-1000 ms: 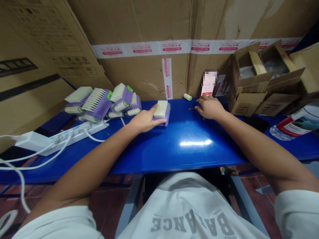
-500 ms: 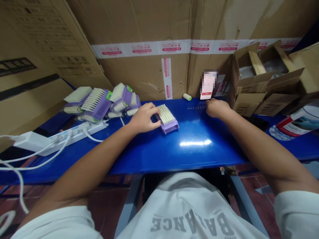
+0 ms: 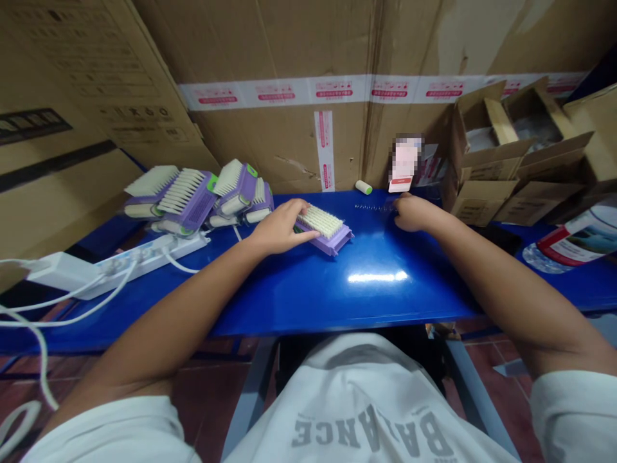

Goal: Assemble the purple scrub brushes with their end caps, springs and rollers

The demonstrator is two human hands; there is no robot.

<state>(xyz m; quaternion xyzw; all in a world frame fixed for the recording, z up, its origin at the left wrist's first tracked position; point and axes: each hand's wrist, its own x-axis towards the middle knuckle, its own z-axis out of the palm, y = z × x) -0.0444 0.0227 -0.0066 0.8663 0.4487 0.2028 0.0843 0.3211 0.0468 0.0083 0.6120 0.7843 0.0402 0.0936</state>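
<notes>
My left hand [image 3: 286,226] is closed around the left end of a purple brush head [image 3: 337,242], thumb on its near side and fingers at the far side. Pale bristles face up, and the open end of its purple housing points right. To the right, my right hand [image 3: 412,212] is closed in a pinch on the right end of a thin coil spring [image 3: 371,208], which stretches leftward just over the blue table [image 3: 289,296]. Behind the spring lies a short cream cylinder with a green end [image 3: 363,188].
Several purple brushes [image 3: 193,199] are heaped at the left, behind a white power strip [image 3: 144,260] with cables. A phone [image 3: 403,167] leans on the cardboard at the back. Small open cartons [image 3: 491,167] and a large plastic bottle [image 3: 569,241] stand at the right.
My left hand has closed on the brush head and turned it, so its open end points more to the right. The spring and right hand have shifted slightly left.
</notes>
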